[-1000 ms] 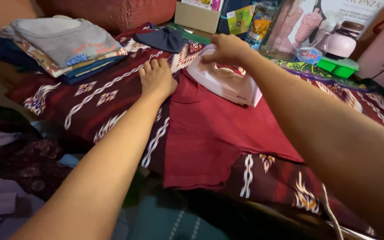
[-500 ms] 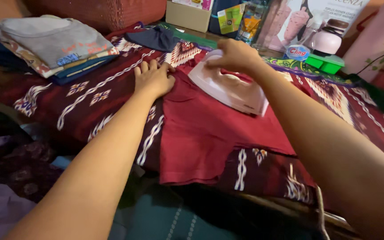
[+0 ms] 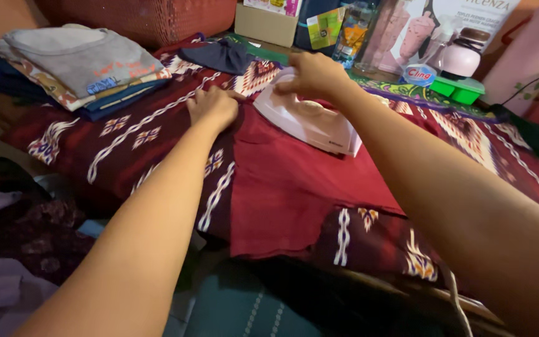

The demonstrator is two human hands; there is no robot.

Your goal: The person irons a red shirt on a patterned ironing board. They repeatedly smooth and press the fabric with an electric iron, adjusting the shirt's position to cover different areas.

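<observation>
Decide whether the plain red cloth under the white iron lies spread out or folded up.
Spread. The plain red cloth lies flat over the patterned maroon cover, its edge hanging off the front.

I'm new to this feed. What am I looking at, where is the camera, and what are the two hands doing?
There is no machine here: a person works with two bare hands, and the only picture comes from a camera on their head, looking down along their arms. The right hand grips a white iron from above, resting on a plain red cloth. The left hand lies flat at that cloth's left edge. Under it is a dark red patterned cover. A pile of folded clothes sits at the far left. At the back stand boxes, bottles and a green tray. A white cord hangs at the bottom right.
</observation>
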